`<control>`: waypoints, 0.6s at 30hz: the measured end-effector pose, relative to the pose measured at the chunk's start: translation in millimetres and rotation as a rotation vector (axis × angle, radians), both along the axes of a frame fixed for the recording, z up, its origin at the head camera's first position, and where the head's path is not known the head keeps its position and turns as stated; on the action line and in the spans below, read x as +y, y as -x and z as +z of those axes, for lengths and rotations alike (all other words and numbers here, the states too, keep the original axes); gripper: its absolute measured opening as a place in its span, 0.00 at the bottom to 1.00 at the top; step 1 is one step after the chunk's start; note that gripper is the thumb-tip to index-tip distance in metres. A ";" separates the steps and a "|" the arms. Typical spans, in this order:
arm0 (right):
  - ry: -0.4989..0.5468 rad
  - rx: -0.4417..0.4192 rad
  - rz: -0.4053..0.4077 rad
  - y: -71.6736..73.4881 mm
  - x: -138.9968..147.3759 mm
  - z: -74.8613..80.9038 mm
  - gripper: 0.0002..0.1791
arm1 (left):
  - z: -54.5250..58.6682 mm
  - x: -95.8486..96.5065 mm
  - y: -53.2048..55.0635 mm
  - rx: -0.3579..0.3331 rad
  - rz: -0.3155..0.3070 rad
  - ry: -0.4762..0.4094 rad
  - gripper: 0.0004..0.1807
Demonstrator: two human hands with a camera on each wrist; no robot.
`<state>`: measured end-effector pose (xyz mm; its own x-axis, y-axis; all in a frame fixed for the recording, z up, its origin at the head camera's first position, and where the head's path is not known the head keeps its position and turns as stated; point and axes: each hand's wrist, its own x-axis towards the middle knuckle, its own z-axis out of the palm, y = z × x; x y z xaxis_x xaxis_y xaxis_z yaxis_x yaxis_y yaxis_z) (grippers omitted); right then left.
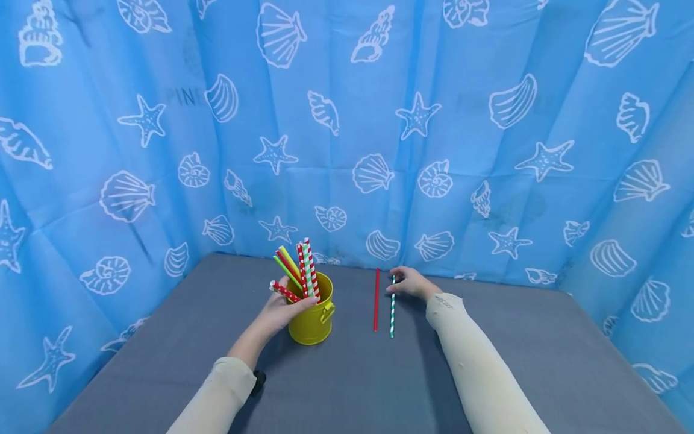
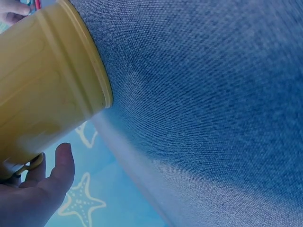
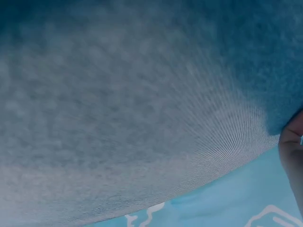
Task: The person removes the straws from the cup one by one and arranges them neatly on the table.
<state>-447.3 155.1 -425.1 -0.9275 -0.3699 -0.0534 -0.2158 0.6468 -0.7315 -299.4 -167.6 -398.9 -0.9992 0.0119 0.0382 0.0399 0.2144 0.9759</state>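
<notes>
A yellow metal bucket stands on the table, holding several straws: dotted red, striped green and red, plain yellow, green and red. My left hand grips its left side, thumb along the rim; the left wrist view shows the fingers curving by the handle loop. Farther right, a red straw lies lengthwise on the table. Beside it lies a green-and-white striped straw, whose far end my right hand pinches. In the right wrist view, only part of that hand shows at the right edge.
The grey cloth-covered table reaches back to a blue curtain printed with white shells and starfish. The curtain also hangs along the left and right sides.
</notes>
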 end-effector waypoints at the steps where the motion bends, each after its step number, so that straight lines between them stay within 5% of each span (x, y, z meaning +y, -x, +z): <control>1: -0.015 -0.002 0.006 -0.6 -0.5 0.6 0.31 | 0.2 -0.2 -0.8 0.005 -0.004 0.001 0.35; 10: -0.051 -0.066 0.020 -7.5 -4.0 5.2 0.41 | 3.8 -2.3 -2.5 0.001 -0.020 0.017 0.37; 18: -0.165 -0.068 0.018 -37.8 -12.2 4.9 0.52 | 3.0 -2.1 -1.2 -0.013 -0.033 0.022 0.36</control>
<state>-409.5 142.9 -420.2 -0.9131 -0.3670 -0.1775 -0.1815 0.7558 -0.6292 -298.1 -169.7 -395.9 -0.9987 0.0455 0.0249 0.0349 0.2349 0.9714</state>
